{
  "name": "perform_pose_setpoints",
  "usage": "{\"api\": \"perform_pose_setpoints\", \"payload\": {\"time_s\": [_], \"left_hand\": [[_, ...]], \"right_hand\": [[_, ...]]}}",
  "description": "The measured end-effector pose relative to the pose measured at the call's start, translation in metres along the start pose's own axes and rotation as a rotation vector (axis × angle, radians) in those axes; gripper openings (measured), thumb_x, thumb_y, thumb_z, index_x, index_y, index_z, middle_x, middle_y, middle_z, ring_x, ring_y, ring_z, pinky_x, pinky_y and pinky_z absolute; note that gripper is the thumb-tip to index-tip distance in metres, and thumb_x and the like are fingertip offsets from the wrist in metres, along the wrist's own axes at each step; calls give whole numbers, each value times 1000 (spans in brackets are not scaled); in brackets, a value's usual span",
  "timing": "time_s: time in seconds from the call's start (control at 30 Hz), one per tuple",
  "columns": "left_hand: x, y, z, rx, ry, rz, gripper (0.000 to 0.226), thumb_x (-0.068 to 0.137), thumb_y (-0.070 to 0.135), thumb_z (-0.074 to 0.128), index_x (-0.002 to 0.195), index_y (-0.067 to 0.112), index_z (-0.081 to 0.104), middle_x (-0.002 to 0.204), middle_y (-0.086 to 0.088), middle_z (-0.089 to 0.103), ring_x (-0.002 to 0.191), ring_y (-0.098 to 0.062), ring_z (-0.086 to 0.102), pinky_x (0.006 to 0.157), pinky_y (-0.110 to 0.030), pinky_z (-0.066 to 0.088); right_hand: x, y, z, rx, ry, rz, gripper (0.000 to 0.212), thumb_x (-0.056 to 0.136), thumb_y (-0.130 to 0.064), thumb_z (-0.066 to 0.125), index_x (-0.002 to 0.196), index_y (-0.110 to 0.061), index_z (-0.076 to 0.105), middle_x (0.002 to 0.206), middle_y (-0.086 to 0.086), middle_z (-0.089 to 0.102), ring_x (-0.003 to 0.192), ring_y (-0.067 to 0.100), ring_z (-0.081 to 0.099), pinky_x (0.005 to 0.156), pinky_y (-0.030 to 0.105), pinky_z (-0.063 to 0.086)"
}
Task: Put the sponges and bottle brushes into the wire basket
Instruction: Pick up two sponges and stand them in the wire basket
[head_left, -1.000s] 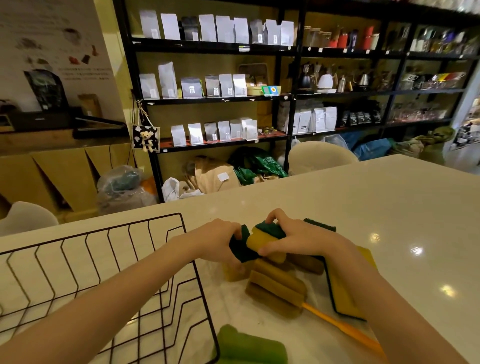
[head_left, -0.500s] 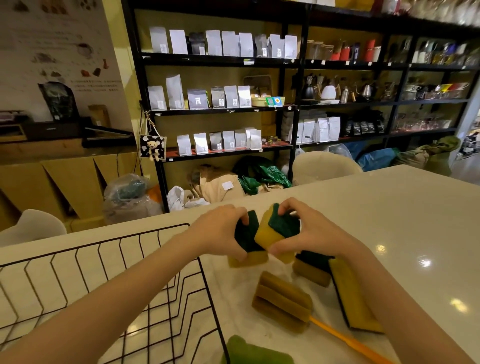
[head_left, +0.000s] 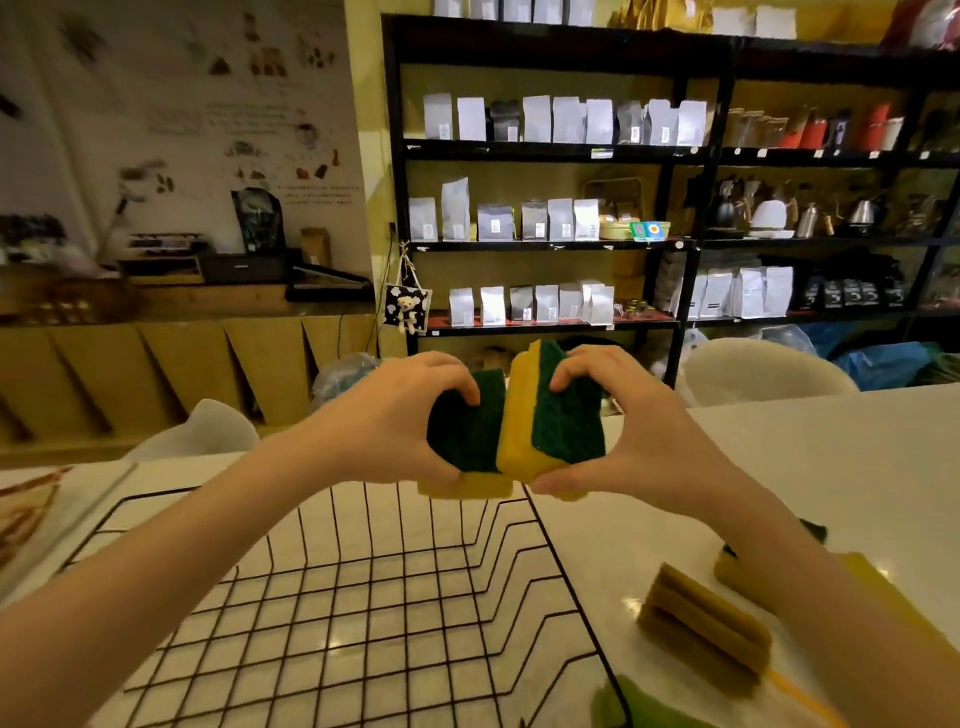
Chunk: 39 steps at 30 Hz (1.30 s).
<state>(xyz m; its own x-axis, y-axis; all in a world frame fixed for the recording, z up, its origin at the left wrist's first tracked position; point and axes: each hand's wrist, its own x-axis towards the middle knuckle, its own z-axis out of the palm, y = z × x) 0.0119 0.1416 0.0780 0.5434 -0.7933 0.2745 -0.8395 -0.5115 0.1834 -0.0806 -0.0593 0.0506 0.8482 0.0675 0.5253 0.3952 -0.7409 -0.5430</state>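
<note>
My left hand grips a yellow sponge with a dark green scouring face. My right hand grips a second sponge of the same kind, pressed against the first. Both are held in the air above the far rim of the black wire basket, which has nothing in it. On the white table to the right lie a bottle brush with an olive ribbed sponge head and orange handle, another sponge partly hidden by my right arm, and a green brush head at the bottom edge.
A flat yellow pad lies at the table's right, under my right arm. Pale chair backs stand behind the table. Black shelves with white bags and kettles fill the back wall. A printed sheet lies at the far left.
Both hands have lifted the two sponges off the table and carried them up and leftwards, from above the pile to above the basket's far rim. The camera has tilted up.
</note>
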Motion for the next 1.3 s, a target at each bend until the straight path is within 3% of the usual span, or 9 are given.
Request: {"api": "perform_pose_setpoints", "payload": {"time_s": [0.17,0.27,0.43,0.53,0.73,1.0,1.17,1.3], "left_hand": [[-57,-44,-18,-4,13,-127,56,65,24,79,112,25,49,124,4,48,109,-9,44,79,-13,44],[-91,-68,-23,-13,11,-225,57,64,24,80,112,26,49,120,7,47,107,-8,43,84,-17,43],[-136,-105,-13,-2,-58,-336,59,63,27,79,112,27,47,108,12,42,101,-7,43,81,-17,45],[-149,-122,-1,11,-130,-400,59,64,28,79,113,27,46,108,11,43,100,-7,43,78,-16,41],[-153,-140,21,18,-273,-422,57,66,27,76,113,27,45,113,8,47,97,-9,44,77,-20,41],[-156,-141,30,32,-334,-428,57,70,28,74,118,26,42,120,3,52,96,-10,44,81,-24,45],[-156,-134,28,106,-408,-398,56,78,27,68,126,20,40,124,0,53,101,-14,43,104,-30,30],[-155,-134,28,118,-411,-406,57,77,26,67,126,20,40,122,0,52,93,-10,36,99,-27,32]], "right_hand": [[26,-31,43,19,-119,-106,62,50,-33,85,97,-40,45,117,-26,34,111,-8,37,82,-1,41],[40,-44,74,11,-190,-144,62,50,-33,87,96,-40,45,118,-23,36,109,-5,39,81,-3,38],[52,-60,122,-114,-358,-174,63,56,-41,83,105,-35,44,118,-13,37,106,4,36,78,10,44],[56,-62,150,-248,-465,-190,64,57,-46,80,107,-35,41,115,-12,35,103,6,35,75,10,41],[54,-65,189,-435,-642,-152,66,62,-47,76,113,-28,40,120,0,41,103,16,40,81,29,50],[50,-59,215,-461,-693,-102,68,60,-50,76,112,-24,40,118,2,45,105,18,39,87,36,47],[51,-56,220,-370,-702,-83,67,60,-47,77,112,-26,41,119,-1,46,105,15,37,86,30,43],[52,-57,224,-334,-729,-81,67,60,-47,78,113,-25,42,119,-2,47,106,15,37,85,29,41]]}}
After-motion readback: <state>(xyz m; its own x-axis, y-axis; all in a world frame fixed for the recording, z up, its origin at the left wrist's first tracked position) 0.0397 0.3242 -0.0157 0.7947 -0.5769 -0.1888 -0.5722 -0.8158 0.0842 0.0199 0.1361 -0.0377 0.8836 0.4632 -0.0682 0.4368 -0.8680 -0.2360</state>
